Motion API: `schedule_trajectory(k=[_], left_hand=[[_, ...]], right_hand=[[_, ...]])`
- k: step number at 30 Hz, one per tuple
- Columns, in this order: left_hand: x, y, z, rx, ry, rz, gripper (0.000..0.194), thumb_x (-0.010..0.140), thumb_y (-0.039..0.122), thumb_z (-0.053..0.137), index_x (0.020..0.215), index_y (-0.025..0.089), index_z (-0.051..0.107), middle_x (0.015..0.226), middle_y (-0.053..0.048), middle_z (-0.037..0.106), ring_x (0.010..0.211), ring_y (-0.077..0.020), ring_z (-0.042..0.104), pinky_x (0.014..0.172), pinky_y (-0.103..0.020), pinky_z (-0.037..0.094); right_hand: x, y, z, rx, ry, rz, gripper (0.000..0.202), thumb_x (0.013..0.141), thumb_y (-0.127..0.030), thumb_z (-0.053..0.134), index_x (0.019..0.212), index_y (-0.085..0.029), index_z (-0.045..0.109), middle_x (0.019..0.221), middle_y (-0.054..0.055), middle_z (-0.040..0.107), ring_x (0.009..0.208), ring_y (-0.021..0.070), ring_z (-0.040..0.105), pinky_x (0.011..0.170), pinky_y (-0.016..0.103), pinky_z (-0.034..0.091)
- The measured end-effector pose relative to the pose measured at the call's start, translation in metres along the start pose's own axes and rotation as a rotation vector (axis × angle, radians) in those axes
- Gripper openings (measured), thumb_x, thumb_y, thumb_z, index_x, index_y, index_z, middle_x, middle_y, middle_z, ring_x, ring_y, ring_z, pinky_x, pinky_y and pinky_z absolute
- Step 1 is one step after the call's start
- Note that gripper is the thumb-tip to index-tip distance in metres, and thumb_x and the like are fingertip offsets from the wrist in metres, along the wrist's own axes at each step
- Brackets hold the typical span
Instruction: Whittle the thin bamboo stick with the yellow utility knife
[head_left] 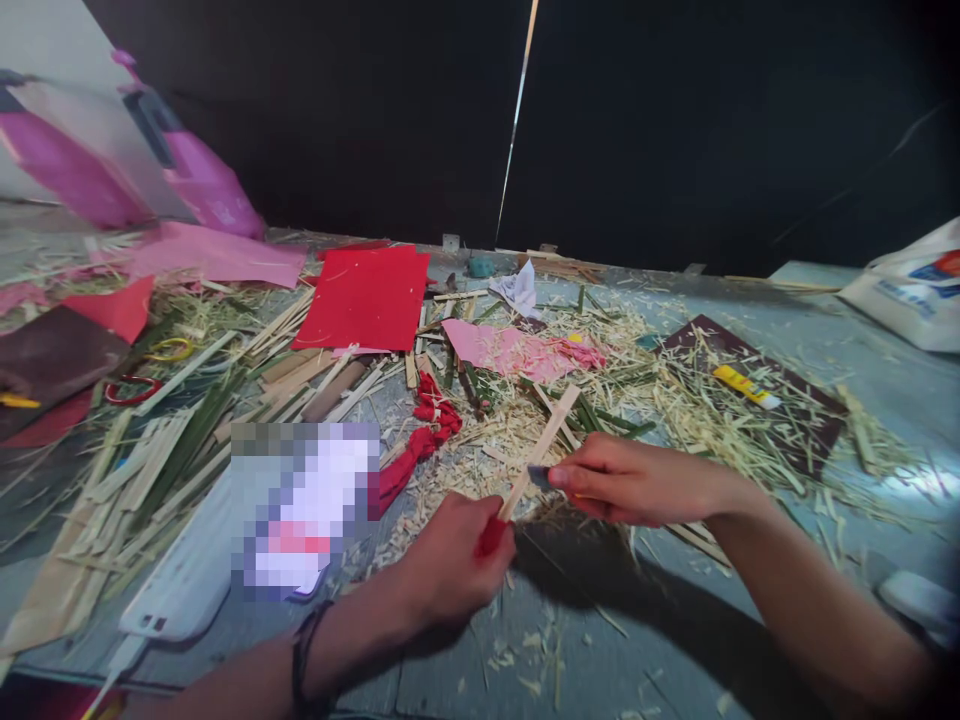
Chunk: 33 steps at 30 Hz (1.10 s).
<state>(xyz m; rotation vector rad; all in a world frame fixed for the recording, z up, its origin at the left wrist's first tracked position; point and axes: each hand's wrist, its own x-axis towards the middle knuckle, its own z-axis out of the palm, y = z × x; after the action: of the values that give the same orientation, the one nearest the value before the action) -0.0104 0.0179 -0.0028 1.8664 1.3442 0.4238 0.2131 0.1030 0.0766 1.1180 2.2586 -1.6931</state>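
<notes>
My left hand (457, 555) is closed around the lower end of a pale bamboo strip (546, 440), which slants up and away to the right. Something red (491, 538), perhaps cloth, shows between its fingers and the strip. My right hand (637, 480) grips a small knife, whose short dark blade (538, 476) lies against the strip just above my left hand. Most of the knife's handle is hidden by my fingers. Thin shavings (450, 455) cover the floor below and beyond both hands.
At left lie a lit phone (315, 510), a white power strip (187, 570), bamboo slats (142, 470) and scissors (135, 390). Red sheets (364, 300), pink paper (487, 345) and twisted red cloth (420, 450) lie ahead. A yellow tube (746, 386) rests on a dark sheet at right.
</notes>
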Motion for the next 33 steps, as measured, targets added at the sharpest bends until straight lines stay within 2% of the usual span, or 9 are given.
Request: schedule_trajectory(k=[4, 8, 11, 15, 21, 24, 28, 31, 33], left_hand=[[0.001, -0.005, 0.002, 0.045, 0.063, -0.030, 0.032, 0.099, 0.035, 0.042, 0.078, 0.019, 0.060, 0.070, -0.005, 0.060, 0.065, -0.0181, 0.049, 0.063, -0.032, 0.034], [0.002, -0.006, 0.001, 0.071, 0.053, -0.027, 0.026, 0.096, 0.030, 0.045, 0.082, 0.018, 0.062, 0.072, -0.006, 0.062, 0.066, -0.0187, 0.050, 0.063, -0.033, 0.034], [0.002, -0.004, -0.001, 0.050, 0.022, -0.013, 0.019, 0.092, 0.025, 0.048, 0.083, 0.017, 0.063, 0.074, -0.007, 0.063, 0.066, -0.0185, 0.051, 0.064, -0.033, 0.035], [0.000, 0.002, -0.004, 0.012, 0.035, -0.040, 0.022, 0.093, 0.026, 0.047, 0.080, 0.017, 0.062, 0.073, -0.005, 0.060, 0.067, -0.0180, 0.050, 0.065, -0.032, 0.037], [-0.008, 0.006, -0.008, -0.340, -0.012, -0.140, 0.030, 0.095, 0.046, 0.053, 0.098, 0.019, 0.067, 0.093, -0.005, 0.063, 0.079, -0.0174, 0.055, 0.071, -0.029, 0.045], [-0.009, 0.007, -0.011, -0.406, -0.107, -0.135, 0.031, 0.095, 0.047, 0.052, 0.092, 0.019, 0.066, 0.079, -0.001, 0.059, 0.069, -0.0142, 0.052, 0.060, -0.025, 0.042], [-0.011, 0.006, -0.011, -0.544, -0.249, -0.234, 0.044, 0.091, 0.063, 0.053, 0.095, 0.020, 0.061, 0.066, 0.005, 0.049, 0.053, -0.0110, 0.047, 0.045, -0.022, 0.035], [-0.012, 0.001, -0.008, -0.629, -0.258, -0.268, 0.046, 0.088, 0.065, 0.058, 0.101, 0.020, 0.059, 0.068, 0.005, 0.050, 0.050, -0.0092, 0.045, 0.043, -0.021, 0.034], [-0.012, -0.003, -0.006, -0.660, -0.245, -0.245, 0.044, 0.086, 0.063, 0.062, 0.094, 0.020, 0.057, 0.071, 0.005, 0.049, 0.050, -0.0079, 0.044, 0.043, -0.020, 0.034]], right_hand=[[0.001, 0.008, -0.004, 0.153, 0.183, 0.076, 0.056, 0.101, -0.062, 0.045, 0.066, -0.019, 0.046, 0.047, -0.007, 0.037, 0.038, 0.0057, 0.031, 0.035, 0.017, 0.024], [0.005, 0.004, 0.005, 0.257, 0.312, -0.024, 0.045, 0.099, -0.057, 0.054, 0.076, -0.019, 0.050, 0.055, -0.007, 0.037, 0.043, 0.0065, 0.032, 0.038, 0.018, 0.025], [0.010, -0.003, 0.016, 0.155, 0.452, -0.078, 0.034, 0.092, -0.049, 0.068, 0.085, -0.018, 0.057, 0.065, -0.004, 0.046, 0.054, 0.0085, 0.039, 0.045, 0.020, 0.029], [0.014, -0.005, 0.023, 0.014, 0.624, -0.121, 0.037, 0.091, -0.047, 0.070, 0.073, -0.018, 0.054, 0.062, -0.004, 0.043, 0.054, 0.0093, 0.036, 0.046, 0.023, 0.026], [0.007, -0.002, 0.016, 0.235, 0.621, -0.156, 0.044, 0.089, -0.054, 0.069, 0.073, -0.020, 0.048, 0.055, -0.008, 0.036, 0.045, 0.0068, 0.030, 0.040, 0.023, 0.021], [0.003, -0.003, 0.012, 0.332, 0.638, -0.163, 0.044, 0.090, -0.055, 0.069, 0.074, -0.020, 0.047, 0.054, -0.008, 0.037, 0.043, 0.0061, 0.029, 0.038, 0.022, 0.020], [0.002, -0.002, 0.011, 0.406, 0.592, -0.171, 0.045, 0.089, -0.054, 0.071, 0.072, -0.020, 0.046, 0.053, -0.008, 0.038, 0.042, 0.0051, 0.029, 0.037, 0.020, 0.020], [0.005, 0.001, 0.011, 0.482, 0.560, -0.177, 0.045, 0.088, -0.052, 0.073, 0.073, -0.020, 0.045, 0.054, -0.009, 0.035, 0.042, 0.0045, 0.027, 0.036, 0.019, 0.019], [0.008, 0.003, 0.011, 0.510, 0.547, -0.200, 0.044, 0.088, -0.053, 0.072, 0.076, -0.020, 0.046, 0.054, -0.010, 0.034, 0.042, 0.0047, 0.025, 0.036, 0.019, 0.018]])
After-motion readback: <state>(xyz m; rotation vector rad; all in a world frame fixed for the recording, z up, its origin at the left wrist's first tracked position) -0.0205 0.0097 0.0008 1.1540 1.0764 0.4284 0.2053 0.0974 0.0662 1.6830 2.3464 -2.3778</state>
